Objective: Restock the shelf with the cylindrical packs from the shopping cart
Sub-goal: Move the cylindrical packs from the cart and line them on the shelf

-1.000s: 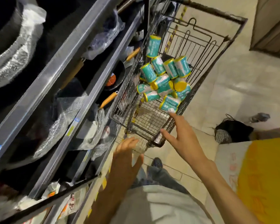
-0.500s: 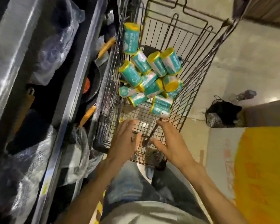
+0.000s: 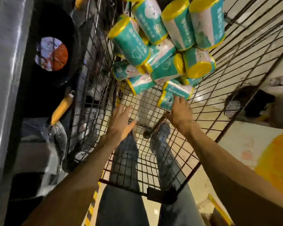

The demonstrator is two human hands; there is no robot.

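Several teal cylindrical packs with yellow lids [image 3: 167,69] lie piled at the far end of the wire shopping cart [image 3: 153,160]. Both my forearms reach into the cart. My right hand [image 3: 180,111] grips the near end of the closest pack [image 3: 171,92], with fingers curled over its top. My left hand [image 3: 121,118] hovers over the cart's wire floor, fingers spread, holding nothing. It is a short way left of that pack.
The metal shelf [image 3: 5,79] runs along the left, close against the cart. It holds a black pan with a round label [image 3: 51,53] and an orange handle [image 3: 61,108]. A black basket [image 3: 248,106] and a yellow-and-white box [image 3: 274,162] sit on the floor to the right.
I have leaned in over the cart, so both hands are now deep inside it. My right hand went from reaching open to closing on the nearest pack. My left hand moved forward, still open.
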